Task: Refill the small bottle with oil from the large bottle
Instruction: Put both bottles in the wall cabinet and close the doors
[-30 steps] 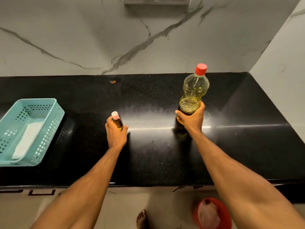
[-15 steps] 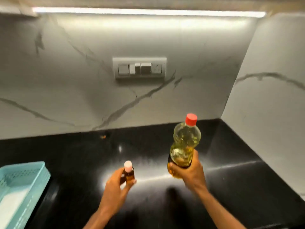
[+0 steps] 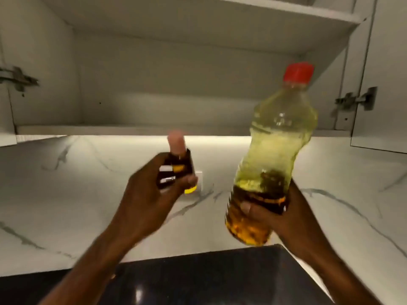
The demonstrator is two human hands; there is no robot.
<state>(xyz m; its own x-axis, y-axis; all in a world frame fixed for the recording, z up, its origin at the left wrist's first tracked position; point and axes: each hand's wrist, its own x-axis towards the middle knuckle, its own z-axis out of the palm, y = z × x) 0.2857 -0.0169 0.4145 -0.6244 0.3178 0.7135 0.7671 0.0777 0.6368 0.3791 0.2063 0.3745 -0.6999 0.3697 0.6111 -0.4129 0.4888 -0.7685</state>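
Two bottles are held up in the air, one per hand, both clear of the black countertop point(image 3: 198, 280) at the bottom of the view. Left hand point(image 3: 152, 194): closed around the small bottle point(image 3: 176, 168), fingers wrapped over its dark body from the left with a fingertip across the lower front; the bottle stands roughly upright, leaning slightly left, with its pale pink cap point(image 3: 175, 144) on. A yellow patch shows on the small bottle's label and at its base; motion blur hides any finer detail, and its fill level cannot be read. Right hand point(image 3: 284, 219): closed around the lower part of the large bottle point(image 3: 273, 155), thumb pressed across the front near the bottom, palm behind. Large bottle is tilted with its top leaning to the right, red cap point(image 3: 298, 72) on, yellow oil visible through the clear plastic; the base looks darker amber. The two bottles are near each other but apart, the large one to the right and reaching higher. Behind both: white marble-patterned wall point(image 3: 66, 194) with grey veins, lit from above by a strip of light. Above that, an open wall cabinet point(image 3: 154, 73) with bare white interior, metal hinges at left and right edges.
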